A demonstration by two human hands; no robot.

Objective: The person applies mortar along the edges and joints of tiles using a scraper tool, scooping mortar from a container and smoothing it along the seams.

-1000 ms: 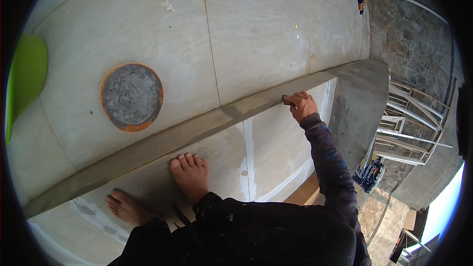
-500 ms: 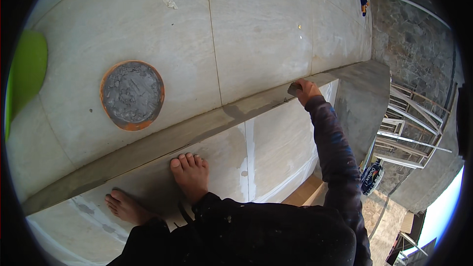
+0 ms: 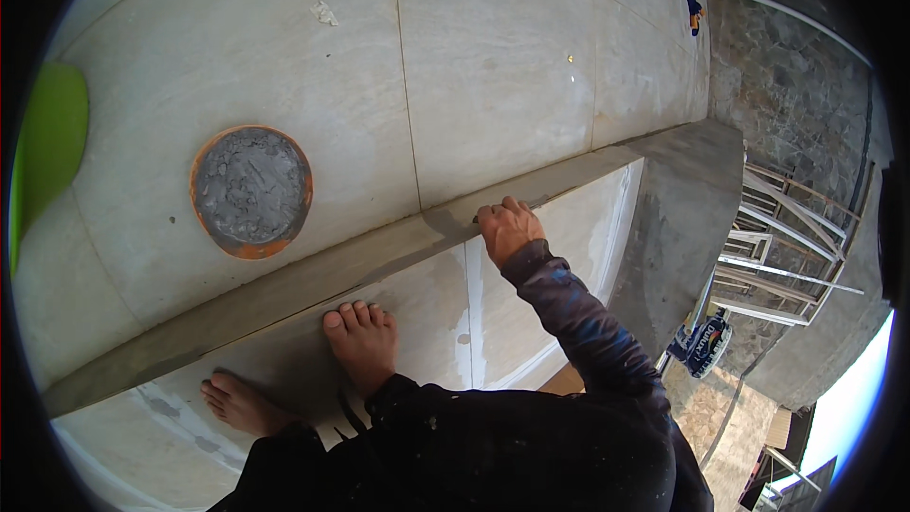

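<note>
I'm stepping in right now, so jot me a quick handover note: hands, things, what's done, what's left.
Right hand: pressed on the grey step edge, fingers curled as if around a small tool; I cannot tell which.
Left hand: out of view.
Round pan of grey mortar sits on the upper tiles, left of the hand.
Bare feet stand on the lower tile.
Done: the grey strip along the edge looks filled from the left up to the hand.
Left: likely the stretch to the right.

Long grey cement-coated step edge [image 3: 379,261]: runs diagonally from lower left to upper right between the pale upper floor tiles and the lower pale tile riser. Surface looks smooth, damp-dark near its middle. Right hand [image 3: 507,230] rests on it, fingers curled over the edge.
</note>
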